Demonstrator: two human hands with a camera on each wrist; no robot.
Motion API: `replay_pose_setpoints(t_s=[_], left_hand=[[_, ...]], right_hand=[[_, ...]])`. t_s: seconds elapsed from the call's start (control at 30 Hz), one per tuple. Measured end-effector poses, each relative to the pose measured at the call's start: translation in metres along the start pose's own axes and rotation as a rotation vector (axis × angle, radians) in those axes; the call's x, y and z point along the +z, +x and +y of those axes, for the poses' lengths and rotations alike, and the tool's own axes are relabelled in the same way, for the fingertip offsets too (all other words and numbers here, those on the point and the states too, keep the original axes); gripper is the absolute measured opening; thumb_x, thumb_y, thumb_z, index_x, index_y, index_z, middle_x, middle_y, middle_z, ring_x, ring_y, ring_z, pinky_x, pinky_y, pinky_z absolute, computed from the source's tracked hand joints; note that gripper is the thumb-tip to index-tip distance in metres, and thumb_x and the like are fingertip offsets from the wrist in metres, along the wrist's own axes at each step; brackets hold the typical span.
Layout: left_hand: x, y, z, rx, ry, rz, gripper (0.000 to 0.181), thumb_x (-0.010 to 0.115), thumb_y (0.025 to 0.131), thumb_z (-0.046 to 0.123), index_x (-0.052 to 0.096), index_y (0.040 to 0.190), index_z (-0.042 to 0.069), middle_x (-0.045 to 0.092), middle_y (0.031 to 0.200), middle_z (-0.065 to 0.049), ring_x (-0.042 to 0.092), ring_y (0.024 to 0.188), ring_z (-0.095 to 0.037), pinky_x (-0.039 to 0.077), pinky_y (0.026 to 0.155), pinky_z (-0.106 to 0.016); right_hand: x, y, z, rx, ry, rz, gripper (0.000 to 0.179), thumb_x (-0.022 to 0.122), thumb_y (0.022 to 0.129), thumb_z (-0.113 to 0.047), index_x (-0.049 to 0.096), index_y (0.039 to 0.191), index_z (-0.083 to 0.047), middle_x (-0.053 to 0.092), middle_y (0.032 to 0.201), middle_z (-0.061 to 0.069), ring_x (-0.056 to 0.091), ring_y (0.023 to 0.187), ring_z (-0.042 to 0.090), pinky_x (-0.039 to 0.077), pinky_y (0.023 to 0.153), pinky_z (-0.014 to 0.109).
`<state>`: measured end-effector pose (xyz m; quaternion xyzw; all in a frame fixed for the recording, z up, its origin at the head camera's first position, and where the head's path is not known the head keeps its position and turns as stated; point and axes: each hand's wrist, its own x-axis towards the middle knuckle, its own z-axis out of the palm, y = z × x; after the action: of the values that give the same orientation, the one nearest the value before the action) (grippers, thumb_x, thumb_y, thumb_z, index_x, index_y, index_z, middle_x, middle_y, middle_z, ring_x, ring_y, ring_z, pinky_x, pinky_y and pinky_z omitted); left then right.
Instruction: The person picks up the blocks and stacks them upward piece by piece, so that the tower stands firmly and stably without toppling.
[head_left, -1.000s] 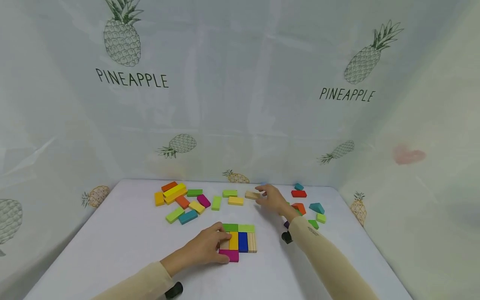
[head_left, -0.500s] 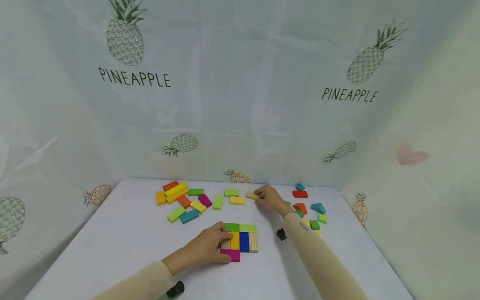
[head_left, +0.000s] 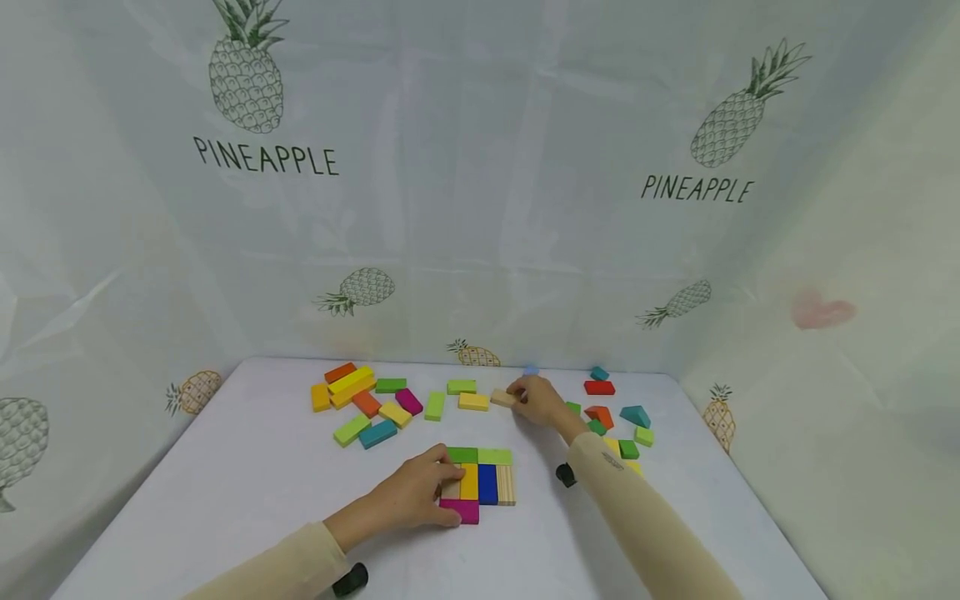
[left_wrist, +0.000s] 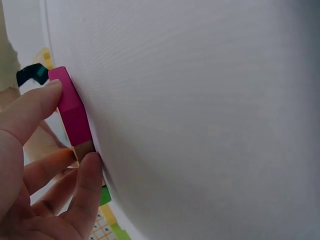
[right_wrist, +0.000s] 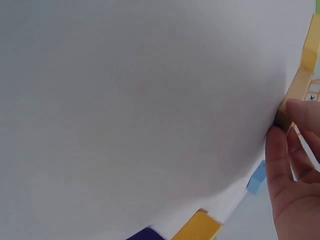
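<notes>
My right hand (head_left: pixel 540 400) pinches the end of a plain wooden block (head_left: pixel 502 397) near the back of the table. In the right wrist view, the thumb and a finger grip this block's dark end, with a pale yellow block (right_wrist: pixel 310 45) just past its far end. My left hand (head_left: pixel 411 492) rests at the left side of a flat patchwork of blocks. Its thumb touches a magenta block (left_wrist: pixel 71 107), and its relaxed fingertips lie by a wooden block (left_wrist: pixel 84 148). Green (head_left: pixel 462 455), lime (head_left: pixel 495 457), yellow (head_left: pixel 469 482), blue (head_left: pixel 487 485) and striped wooden pieces (head_left: pixel 506 485) complete the patchwork.
Loose colored blocks, including a teal one (head_left: pixel 378 434), lie at the back left. Past my right forearm are a red block (head_left: pixel 599 387), a teal triangular block (head_left: pixel 636 416) and several others. A pineapple-print cloth (head_left: pixel 480 208) hangs around the white table (head_left: pixel 247 483).
My right hand has come down onto the wooden block and gripped it. The block has shifted slightly toward me, beside the yellow one. My left hand stays in place.
</notes>
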<state>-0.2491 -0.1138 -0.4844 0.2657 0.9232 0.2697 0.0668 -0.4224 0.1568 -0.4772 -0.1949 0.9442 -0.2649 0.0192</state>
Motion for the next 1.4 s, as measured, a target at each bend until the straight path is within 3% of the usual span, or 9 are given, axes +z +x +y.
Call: replay_pose_setpoints(t_s=[0.23,0.47,0.73,0.97,1.2,1.4], left_hand=[[0.001,0.002,-0.001,0.009,0.000,0.001,0.067,0.092,0.082,0.042,0.071,0.140,0.015,0.051,0.109,0.007,0.050,0.085,-0.003,0.050,0.068,-0.017],[0.002,0.001,0.000,-0.004,0.001,-0.008,0.067,0.093,0.082,0.041,0.071,0.140,0.014,0.051,0.109,0.007,0.050,0.084,-0.004,0.049,0.067,-0.018],[0.001,0.001,0.002,0.002,0.007,-0.001,0.067,0.093,0.082,0.041,0.072,0.139,0.014,0.051,0.108,0.007,0.050,0.085,-0.003,0.050,0.068,-0.017],[0.000,0.000,0.002,-0.002,-0.004,0.002,0.067,0.093,0.082,0.041,0.071,0.140,0.014,0.052,0.109,0.006,0.050,0.086,-0.004,0.050,0.069,-0.017],[0.002,0.001,0.002,-0.014,0.004,0.000,0.068,0.093,0.081,0.040,0.071,0.140,0.015,0.051,0.108,0.007,0.050,0.086,-0.004,0.050,0.068,-0.017],[0.002,0.002,0.001,-0.021,0.004,0.000,0.067,0.093,0.081,0.041,0.072,0.139,0.015,0.051,0.106,0.007,0.050,0.085,-0.004,0.050,0.067,-0.018]], right_hand=[[-0.001,-0.007,0.002,0.005,-0.068,-0.013,0.026,0.078,0.096,-0.006,0.077,0.122,-0.005,0.069,0.107,0.005,0.062,0.095,0.018,0.059,0.091,0.039],[-0.009,-0.026,0.005,-0.080,-0.086,-0.047,0.025,0.080,0.093,-0.003,0.078,0.118,-0.004,0.071,0.104,0.006,0.062,0.092,0.017,0.060,0.091,0.038],[-0.025,-0.072,-0.010,-0.179,-0.089,-0.050,0.026,0.078,0.095,-0.003,0.078,0.120,-0.007,0.070,0.102,0.002,0.061,0.088,0.015,0.059,0.081,0.028],[-0.027,-0.119,-0.022,-0.265,-0.031,-0.092,0.027,0.079,0.095,-0.006,0.076,0.121,-0.009,0.068,0.102,-0.002,0.063,0.088,0.012,0.058,0.076,0.022],[-0.019,-0.155,-0.036,-0.280,0.037,-0.160,0.028,0.080,0.094,-0.005,0.076,0.121,-0.012,0.067,0.103,-0.005,0.061,0.086,0.005,0.059,0.077,0.020],[-0.007,-0.171,-0.045,-0.260,0.071,-0.227,0.027,0.082,0.092,-0.006,0.077,0.117,-0.015,0.066,0.102,-0.009,0.060,0.084,0.002,0.058,0.075,0.018]])
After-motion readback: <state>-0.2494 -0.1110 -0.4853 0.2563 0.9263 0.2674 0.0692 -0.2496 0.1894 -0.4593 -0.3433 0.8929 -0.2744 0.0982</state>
